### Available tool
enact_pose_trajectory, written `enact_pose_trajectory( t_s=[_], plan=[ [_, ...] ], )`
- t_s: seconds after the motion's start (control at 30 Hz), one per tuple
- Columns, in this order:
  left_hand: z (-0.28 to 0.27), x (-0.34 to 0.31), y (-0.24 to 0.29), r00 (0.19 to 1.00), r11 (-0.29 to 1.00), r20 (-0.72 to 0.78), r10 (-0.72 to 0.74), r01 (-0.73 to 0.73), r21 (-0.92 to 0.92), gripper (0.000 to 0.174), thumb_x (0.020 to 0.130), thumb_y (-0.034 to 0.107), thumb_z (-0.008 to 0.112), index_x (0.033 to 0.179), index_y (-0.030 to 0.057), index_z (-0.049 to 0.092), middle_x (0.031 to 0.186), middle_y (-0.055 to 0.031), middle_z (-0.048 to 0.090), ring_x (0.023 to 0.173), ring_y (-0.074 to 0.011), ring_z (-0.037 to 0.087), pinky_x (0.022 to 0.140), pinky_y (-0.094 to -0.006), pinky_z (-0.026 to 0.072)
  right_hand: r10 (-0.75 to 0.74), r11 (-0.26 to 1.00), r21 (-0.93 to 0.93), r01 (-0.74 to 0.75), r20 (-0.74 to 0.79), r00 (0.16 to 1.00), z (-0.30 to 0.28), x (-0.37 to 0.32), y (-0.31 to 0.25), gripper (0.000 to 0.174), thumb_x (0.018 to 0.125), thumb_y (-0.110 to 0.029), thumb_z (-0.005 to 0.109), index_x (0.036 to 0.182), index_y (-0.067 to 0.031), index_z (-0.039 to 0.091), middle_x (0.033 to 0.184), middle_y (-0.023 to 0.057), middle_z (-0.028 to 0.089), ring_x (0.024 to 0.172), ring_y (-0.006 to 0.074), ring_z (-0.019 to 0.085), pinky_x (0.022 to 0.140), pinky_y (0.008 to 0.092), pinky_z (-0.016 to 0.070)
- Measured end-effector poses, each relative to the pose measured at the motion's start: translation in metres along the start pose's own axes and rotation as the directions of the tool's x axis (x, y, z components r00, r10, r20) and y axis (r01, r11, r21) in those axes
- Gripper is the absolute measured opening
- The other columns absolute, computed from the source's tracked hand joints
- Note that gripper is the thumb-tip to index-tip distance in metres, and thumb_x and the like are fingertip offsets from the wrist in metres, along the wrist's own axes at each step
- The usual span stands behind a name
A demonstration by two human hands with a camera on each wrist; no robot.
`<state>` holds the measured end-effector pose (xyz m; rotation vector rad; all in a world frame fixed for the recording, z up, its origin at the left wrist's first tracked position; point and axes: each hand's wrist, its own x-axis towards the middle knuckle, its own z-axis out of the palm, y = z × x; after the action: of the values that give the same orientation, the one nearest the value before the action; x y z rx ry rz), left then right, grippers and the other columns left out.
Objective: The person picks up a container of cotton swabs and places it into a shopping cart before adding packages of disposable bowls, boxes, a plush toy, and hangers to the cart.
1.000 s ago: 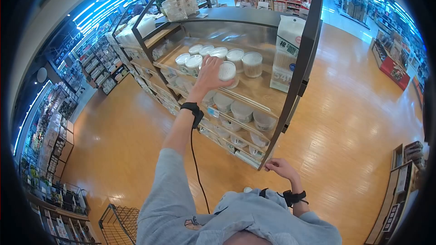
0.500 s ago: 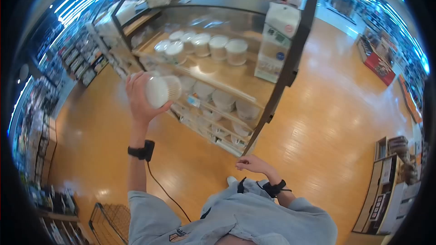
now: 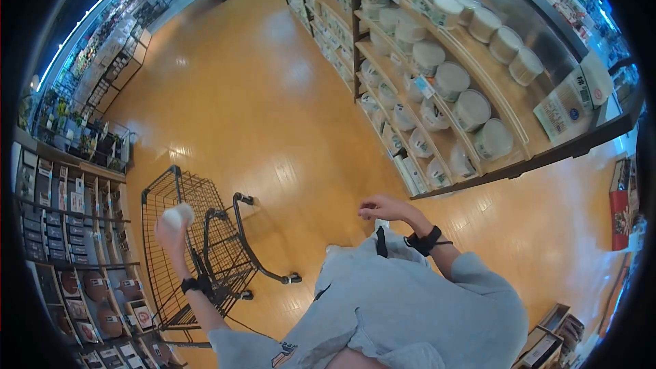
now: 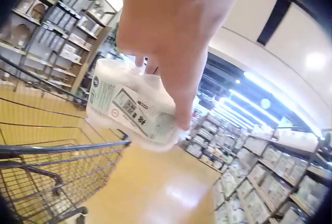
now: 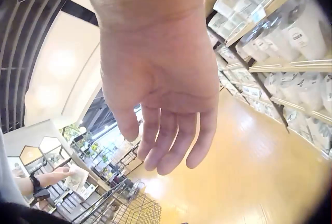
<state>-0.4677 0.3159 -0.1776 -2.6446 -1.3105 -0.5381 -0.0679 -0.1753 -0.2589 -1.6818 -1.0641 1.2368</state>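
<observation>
My left hand (image 3: pixel 169 238) grips a round clear plastic tub of cotton swabs (image 3: pixel 180 216) over the wire shopping cart (image 3: pixel 154 195). In the left wrist view the hand (image 4: pixel 168 32) comes down from above, thumb along one side of the tub (image 4: pixel 137 105), whose pale green printed label faces the camera. Part of its lid end is hidden behind the fingers. My right hand (image 3: pixel 389 208) hangs in front of the body, holding nothing. The right wrist view shows that hand's palm (image 5: pixel 161 84) with its fingers (image 5: pixel 168 141) loosely extended.
A wooden shelf unit (image 3: pixel 471 154) stands at the right, stocked with similar round tubs (image 3: pixel 485 25) and a white carton (image 3: pixel 566 106). Another display rack (image 3: pixel 75 222) lines the left side beyond the cart. Wooden flooring (image 3: pixel 253 89) runs between them.
The left hand has lifted one tub off the top shelf and carried it left, over to the cart. The head view has swung left; the right hand stays hanging.
</observation>
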Motion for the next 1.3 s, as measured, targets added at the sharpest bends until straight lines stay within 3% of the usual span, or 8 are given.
enact_pose_trajectory(
  t_s=[0.27, 0.37, 0.53, 0.77, 1.0, 1.13, 1.2, 1.3],
  plan=[
    [0.043, -0.117, -0.175, 0.848, 0.828, 0.093, -0.522, 0.477, 0.293, 0.076, 0.058, 0.033, 0.088, 0.124, 0.0107, 0.057, 0.123, -0.0126, 0.061, 0.128, -0.0351, 0.044, 0.100, -0.0480, 0.0411, -0.074, 0.986, -0.135, 0.095, 0.155, 0.985, 0.071, 0.063, -0.044, 0.026, 0.095, -0.026, 0.058, 0.098, -0.0014, 0.068, 0.084, 0.0113, 0.072, 0.076, 0.0220, 0.069, 0.069, 0.0341, 0.0530],
    [0.092, -0.159, -0.214, 0.827, 0.848, 0.188, -0.530, 0.509, 0.151, 0.079, 0.054, 0.037, 0.091, 0.122, 0.0106, 0.060, 0.122, -0.0135, 0.063, 0.119, -0.0337, 0.056, 0.096, -0.0442, 0.0468, -0.026, 0.967, -0.240, 0.085, 0.238, 0.971, 0.092, 0.065, -0.037, 0.025, 0.095, -0.026, 0.059, 0.098, -0.0026, 0.068, 0.084, 0.0100, 0.072, 0.077, 0.0224, 0.069, 0.070, 0.0346, 0.0531],
    [0.180, -0.194, -0.287, 0.801, 0.863, 0.410, -0.437, 0.501, -0.059, 0.049, 0.076, 0.045, 0.075, 0.104, 0.0048, 0.071, 0.101, -0.0158, 0.072, 0.097, -0.0311, 0.068, 0.083, -0.0409, 0.0526, 0.014, 0.943, -0.328, 0.057, 0.208, 0.978, 0.105, 0.072, -0.076, 0.028, 0.096, -0.027, 0.060, 0.102, -0.0006, 0.066, 0.090, 0.0139, 0.071, 0.081, 0.0246, 0.068, 0.073, 0.0355, 0.0532],
    [0.134, -0.232, -0.243, 0.521, 0.739, 0.613, -0.594, 0.654, 0.161, 0.052, 0.080, 0.049, 0.070, 0.108, 0.0059, 0.070, 0.103, -0.0167, 0.071, 0.098, -0.0311, 0.068, 0.083, -0.0403, 0.0525, 0.159, 0.944, -0.322, -0.069, 0.263, 0.951, 0.142, 0.085, -0.094, 0.023, 0.095, -0.020, 0.061, 0.105, 0.0007, 0.066, 0.092, 0.0105, 0.072, 0.091, 0.0178, 0.070, 0.079, 0.0312, 0.0536],
    [0.103, -0.223, -0.251, 0.346, 0.583, 0.772, -0.533, 0.811, 0.040, 0.055, 0.083, 0.054, 0.065, 0.112, 0.0070, 0.070, 0.105, -0.0177, 0.071, 0.098, -0.0310, 0.068, 0.084, -0.0398, 0.0523, 0.135, 0.910, -0.411, 0.058, 0.424, 0.896, 0.170, 0.115, -0.095, 0.025, 0.096, -0.022, 0.060, 0.104, 0.0007, 0.067, 0.088, 0.0105, 0.071, 0.085, 0.0182, 0.069, 0.078, 0.0317, 0.0531],
    [-0.055, -0.230, -0.169, 0.412, 0.573, 0.589, -0.695, 0.812, 0.109, 0.077, 0.086, 0.066, 0.054, 0.135, 0.0060, 0.056, 0.127, -0.0191, 0.063, 0.123, -0.0335, 0.057, 0.101, -0.0427, 0.0445, 0.116, 0.898, -0.428, 0.102, 0.454, 0.883, 0.183, 0.130, -0.105, 0.026, 0.095, -0.023, 0.060, 0.104, 0.0009, 0.067, 0.086, 0.0103, 0.070, 0.082, 0.0183, 0.068, 0.078, 0.0315, 0.0527],
    [-0.115, -0.254, -0.149, 0.276, 0.455, 0.517, -0.811, 0.851, 0.260, 0.082, 0.084, 0.068, 0.054, 0.142, 0.0101, 0.048, 0.142, -0.0195, 0.051, 0.133, -0.0374, 0.046, 0.108, -0.0496, 0.0372, 0.130, 0.892, -0.441, 0.103, 0.467, 0.875, 0.188, 0.134, -0.104, 0.026, 0.095, -0.022, 0.060, 0.104, 0.0011, 0.067, 0.086, 0.0103, 0.070, 0.082, 0.0182, 0.067, 0.077, 0.0314, 0.0525],
    [-0.119, -0.348, -0.198, 0.287, 0.355, 0.215, -0.933, 0.823, 0.444, 0.085, 0.084, 0.064, 0.059, 0.149, 0.0151, 0.037, 0.150, -0.0250, 0.038, 0.138, -0.0431, 0.035, 0.111, -0.0576, 0.0294, 0.110, 0.913, -0.395, 0.105, 0.485, 0.867, 0.194, 0.140, -0.096, 0.026, 0.095, -0.022, 0.060, 0.103, 0.0015, 0.066, 0.086, 0.0107, 0.070, 0.082, 0.0185, 0.068, 0.078, 0.0316, 0.0524]
  ],
)
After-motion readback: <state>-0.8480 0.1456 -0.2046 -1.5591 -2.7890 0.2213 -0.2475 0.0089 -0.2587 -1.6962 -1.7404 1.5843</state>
